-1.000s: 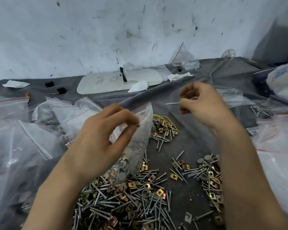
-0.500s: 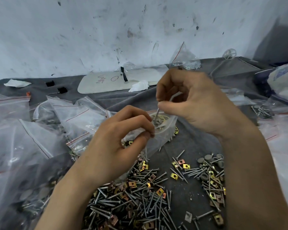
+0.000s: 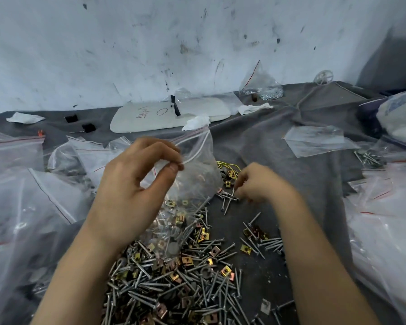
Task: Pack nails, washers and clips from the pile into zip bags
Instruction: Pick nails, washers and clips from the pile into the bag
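Hands over grey cloth (image 3: pixel 291 118), scuffed white wall behind. Left hand (image 3: pixel 136 184), near centre, pinches the open rim of a clear zip bag (image 3: pixel 197 170) between thumb and forefinger, other fingers curled loosely above. The bag hangs upright, mouth at 12 o'clock; its bottom, holding nails, washers and gold clips, rests on the pile. Right hand (image 3: pixel 258 184), just at 3 o'clock of the bag, is palm-down with fingertips drawn together over a few loose nails (image 3: pixel 227 200); blurred, cannot tell whether it grips one. Main pile (image 3: pixel 174 282) of nails, square gold clips and dark washers spreads at 6 o'clock; smaller scatter (image 3: pixel 258 240) at 4 o'clock, between the forearms. Filled zip bags (image 3: pixel 21 184) heaped at 9 o'clock, more bags (image 3: pixel 384 231) at 3 o'clock. Flat empty bag (image 3: pixel 314 141) at 2 o'clock. White board (image 3: pixel 150 116) with pen marks at 12 o'clock, near the wall; peaked bag of small silvery hardware (image 3: pixel 260 87) at 1 o'clock.
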The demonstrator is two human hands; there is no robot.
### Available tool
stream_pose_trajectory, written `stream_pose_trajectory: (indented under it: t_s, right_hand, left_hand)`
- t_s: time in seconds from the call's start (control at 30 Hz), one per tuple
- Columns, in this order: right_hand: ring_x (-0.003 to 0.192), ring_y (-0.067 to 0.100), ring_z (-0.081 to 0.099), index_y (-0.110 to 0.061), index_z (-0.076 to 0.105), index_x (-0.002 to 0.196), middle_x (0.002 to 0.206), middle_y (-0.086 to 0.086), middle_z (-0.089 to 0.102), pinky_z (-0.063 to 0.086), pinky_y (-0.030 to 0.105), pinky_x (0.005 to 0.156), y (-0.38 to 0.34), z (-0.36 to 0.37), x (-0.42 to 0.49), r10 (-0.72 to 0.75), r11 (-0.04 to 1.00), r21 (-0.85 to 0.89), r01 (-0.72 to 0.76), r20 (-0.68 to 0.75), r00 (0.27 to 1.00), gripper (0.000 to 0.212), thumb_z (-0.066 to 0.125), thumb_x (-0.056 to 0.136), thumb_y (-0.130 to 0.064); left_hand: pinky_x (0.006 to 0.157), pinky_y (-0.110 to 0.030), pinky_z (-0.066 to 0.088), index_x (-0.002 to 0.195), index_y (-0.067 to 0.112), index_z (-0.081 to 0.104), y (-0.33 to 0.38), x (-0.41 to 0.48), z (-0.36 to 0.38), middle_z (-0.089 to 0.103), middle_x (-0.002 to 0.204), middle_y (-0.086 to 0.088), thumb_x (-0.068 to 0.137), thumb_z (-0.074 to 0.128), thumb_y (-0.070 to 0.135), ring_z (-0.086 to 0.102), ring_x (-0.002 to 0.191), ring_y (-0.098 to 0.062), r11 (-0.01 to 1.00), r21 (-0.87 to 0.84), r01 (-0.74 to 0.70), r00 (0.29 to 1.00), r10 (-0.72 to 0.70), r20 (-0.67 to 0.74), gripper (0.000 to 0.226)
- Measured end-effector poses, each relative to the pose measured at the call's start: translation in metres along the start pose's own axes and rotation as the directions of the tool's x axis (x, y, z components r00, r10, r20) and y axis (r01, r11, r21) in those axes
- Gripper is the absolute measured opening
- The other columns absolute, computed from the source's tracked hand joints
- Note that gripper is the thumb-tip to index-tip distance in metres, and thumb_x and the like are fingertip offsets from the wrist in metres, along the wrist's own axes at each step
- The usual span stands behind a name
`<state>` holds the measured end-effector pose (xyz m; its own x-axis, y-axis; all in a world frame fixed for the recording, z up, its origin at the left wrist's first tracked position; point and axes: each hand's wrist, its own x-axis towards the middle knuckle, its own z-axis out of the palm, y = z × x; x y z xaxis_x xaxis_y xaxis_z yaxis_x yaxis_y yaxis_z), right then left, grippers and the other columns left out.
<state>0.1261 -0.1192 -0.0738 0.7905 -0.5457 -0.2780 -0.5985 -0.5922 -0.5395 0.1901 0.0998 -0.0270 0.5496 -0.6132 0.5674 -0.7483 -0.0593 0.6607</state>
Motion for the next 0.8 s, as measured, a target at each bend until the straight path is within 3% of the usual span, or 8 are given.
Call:
stream_pose_trajectory:
  t_s: [0.1,0.2,0.37,0.6,0.73,0.8]
  right_hand:
    - [0.096,0.029,0.064,-0.008,0.067,0.106,0.107,0.015,0.066,0.054,0.037,0.085,0.0021,0.0117,0.0089,0.056,0.998,-0.025,-0.056,-0.015,0.998,0.034,0.077,0.074,-0.014]
    - [0.102,0.028,0.061,-0.009,0.065,0.11,0.111,0.013,0.064,0.052,0.032,0.085,0.0052,0.0149,0.0127,0.075,0.997,-0.033,-0.076,-0.027,0.997,0.043,0.08,0.071,-0.018]
    - [0.092,0.027,0.062,-0.007,0.066,0.097,0.101,0.013,0.065,0.052,0.033,0.075,0.0066,0.0103,0.0143,0.075,0.997,0.012,-0.074,-0.065,0.995,0.026,0.072,0.073,-0.013]
    - [0.104,0.026,0.059,-0.008,0.063,0.113,0.114,0.011,0.062,0.051,0.036,0.09,0.004,0.0138,0.0127,0.074,0.995,-0.069,-0.074,-0.002,0.997,0.042,0.077,0.074,-0.014]
    - [0.103,0.028,0.059,-0.006,0.062,0.11,0.111,0.014,0.062,0.049,0.032,0.08,0.0044,0.0141,0.011,0.068,0.992,-0.104,-0.065,0.021,0.997,0.041,0.076,0.072,-0.015]
    - [0.095,0.025,0.06,-0.008,0.065,0.101,0.104,0.012,0.063,0.048,0.03,0.074,0.0045,0.0094,0.0083,0.058,0.995,-0.088,-0.053,0.054,0.997,0.03,0.076,0.074,-0.013]
  left_hand:
    - [0.091,-0.049,0.05,0.084,0.023,0.065,0.0003,0.0005,0.0006,0.062,0.102,0.016,0.082,0.049,0.036,0.06,0.102,-0.007,1.0,-0.018,0.001,1.0,-0.001,0.001,0.021]
    - [0.089,-0.051,0.05,0.084,0.025,0.065,0.0007,-0.0001,0.001,0.063,0.101,0.017,0.081,0.049,0.037,0.06,0.101,-0.008,1.0,-0.027,0.009,1.0,-0.009,-0.008,0.02]
    - [0.088,-0.053,0.049,0.082,0.026,0.066,0.0022,-0.0002,0.0022,0.062,0.102,0.018,0.08,0.048,0.038,0.06,0.103,-0.009,1.0,-0.02,0.021,1.0,-0.021,0.001,0.021]
    - [0.088,-0.053,0.05,0.082,0.027,0.066,0.0009,-0.0003,0.0035,0.063,0.102,0.018,0.081,0.048,0.037,0.06,0.103,-0.01,1.0,-0.013,0.012,1.0,-0.012,0.014,0.02]
    - [0.09,-0.051,0.05,0.083,0.025,0.066,-0.0007,0.0001,0.0045,0.062,0.102,0.018,0.081,0.05,0.037,0.06,0.104,-0.009,1.0,-0.02,0.009,1.0,-0.008,0.029,0.02]
    - [0.09,-0.05,0.05,0.083,0.026,0.066,-0.0013,-0.0003,0.0046,0.062,0.103,0.018,0.081,0.05,0.037,0.06,0.105,-0.009,1.0,-0.023,0.013,0.999,-0.013,0.035,0.02]
